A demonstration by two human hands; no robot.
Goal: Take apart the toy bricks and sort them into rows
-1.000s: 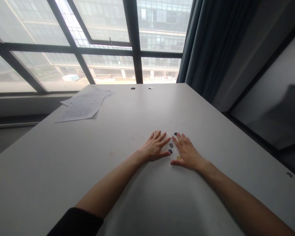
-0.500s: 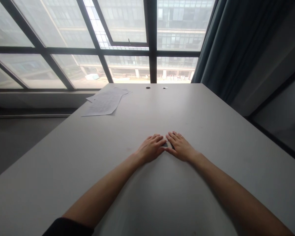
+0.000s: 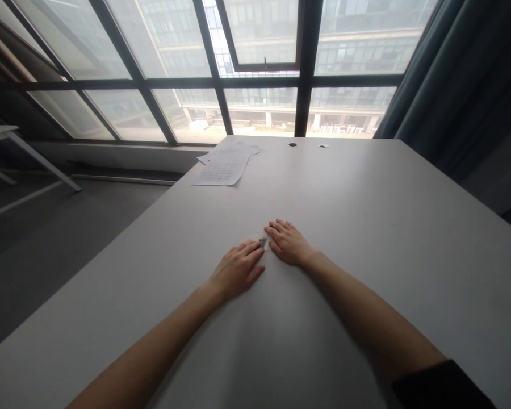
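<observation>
My left hand (image 3: 239, 264) lies palm down on a white table (image 3: 344, 210), fingers stretched out and its thumb apart from them. At its fingertips a small flat grey piece with a dark pattern (image 3: 262, 242) shows; most of it is covered, and I cannot tell what it is. My right hand (image 3: 287, 242) rests palm down just beyond and to the right, fingers extended. A pale bit shows in the narrow gap between the hands. What lies under either palm is hidden.
Several printed paper sheets (image 3: 227, 165) overlap at the table's far left edge. Two round cable holes (image 3: 293, 145) sit near the far edge. Beyond are large windows (image 3: 262, 108); a dark curtain (image 3: 434, 96) hangs right, and another white table (image 3: 8, 136) stands left.
The view has turned left. My hands have moved apart slightly, the left nearer to me and the right farther off. The grey piece now shows at my left fingertips.
</observation>
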